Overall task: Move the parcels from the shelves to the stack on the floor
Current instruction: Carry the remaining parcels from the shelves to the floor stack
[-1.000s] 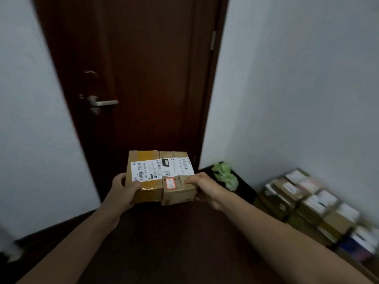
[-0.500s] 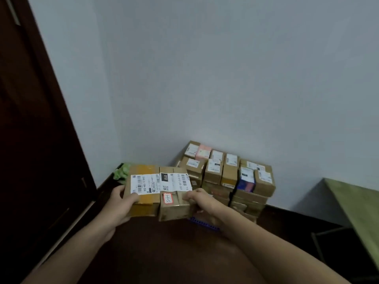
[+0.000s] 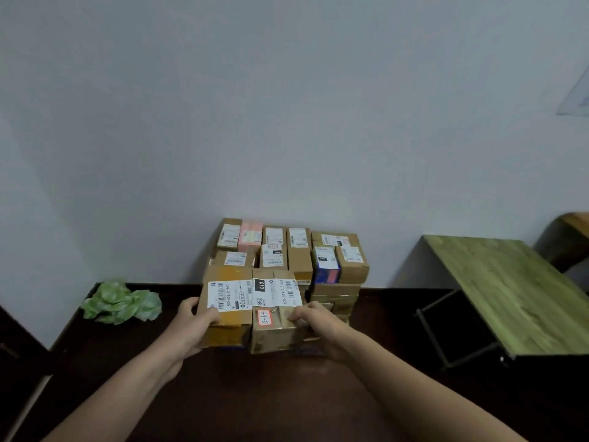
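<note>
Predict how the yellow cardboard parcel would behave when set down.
The yellow cardboard parcel is probably stiff: its edges look square in the left hand. Likely light: one hand grips it. Flat faces suggest it won't roll.

The left box (image 3: 224,327), held by the left hand (image 3: 191,327), carries a white label (image 3: 230,295) with barcodes. Just beyond the thumb, a line on it runs sideways and reads "S02-602-12-B13". The right box (image 3: 274,338), held by the right hand (image 3: 317,320), has a second label (image 3: 276,291) with a black patch printed "010" and, beside a barcode, "010-010 L30-551". Just left of the right hand's fingertips, a red-edged sticker (image 3: 265,317) bears handwriting that looks like "5-1-5". Labels on the stack (image 3: 287,253) beyond both hands are too small to read.
</note>
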